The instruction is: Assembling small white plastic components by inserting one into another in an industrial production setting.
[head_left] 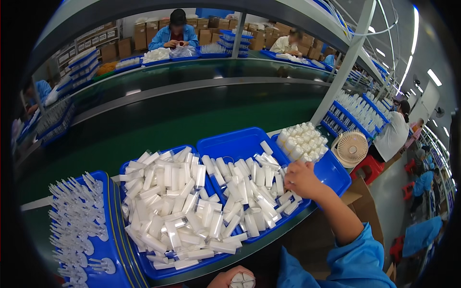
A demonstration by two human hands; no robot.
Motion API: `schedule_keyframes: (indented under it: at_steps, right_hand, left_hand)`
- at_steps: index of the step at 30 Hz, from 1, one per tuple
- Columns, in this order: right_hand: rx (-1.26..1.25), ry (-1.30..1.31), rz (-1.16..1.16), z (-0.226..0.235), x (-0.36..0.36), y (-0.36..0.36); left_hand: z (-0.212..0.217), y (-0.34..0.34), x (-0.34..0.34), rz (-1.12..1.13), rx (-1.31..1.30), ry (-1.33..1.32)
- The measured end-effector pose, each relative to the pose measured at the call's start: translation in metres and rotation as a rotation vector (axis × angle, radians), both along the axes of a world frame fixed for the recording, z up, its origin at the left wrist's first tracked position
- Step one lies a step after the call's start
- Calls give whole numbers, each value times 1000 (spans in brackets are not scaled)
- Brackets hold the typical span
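At the lower edge, my left hand [222, 280] is closed around a small bundle of white tubes [242, 280], seen end-on. My right hand [303, 181] reaches over the right side of the middle blue tray [230, 140], its fingers bent together. What they grip, if anything, is hidden. White tubes in clear sleeves [261, 192] lie loose beneath and beside that hand. Just beyond it, a cluster of upright white tubes [303, 141] stands in the right blue tray [338, 175]. A larger heap of sleeved white tubes [168, 206] fills the left blue tray [144, 269].
Far left, a stack of blue trays [117, 249] bears clear branched plastic parts [79, 225]. A green conveyor belt [192, 110] runs behind. At right are a beige fan [351, 148], a metal post [343, 65] and an open cardboard box [362, 206]. Other people [175, 36] sit across the belt.
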State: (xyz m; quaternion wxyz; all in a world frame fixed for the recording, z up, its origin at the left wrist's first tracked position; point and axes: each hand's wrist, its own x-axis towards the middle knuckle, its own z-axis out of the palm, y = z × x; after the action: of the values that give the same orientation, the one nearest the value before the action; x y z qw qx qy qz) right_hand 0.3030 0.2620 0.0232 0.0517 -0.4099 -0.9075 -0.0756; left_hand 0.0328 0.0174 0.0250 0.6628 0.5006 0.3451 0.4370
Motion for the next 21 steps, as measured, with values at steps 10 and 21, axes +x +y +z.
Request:
schedule_keyframes:
  at_steps: [10, 21]
  right_hand:
    - [-91, 475, 145, 63, -64, -44]
    - [-1289, 875, 467, 53, -112, -130]
  left_hand:
    - [0, 16, 1, 474, 54, 50]
    - [8, 5, -12, -205, -30, -819]
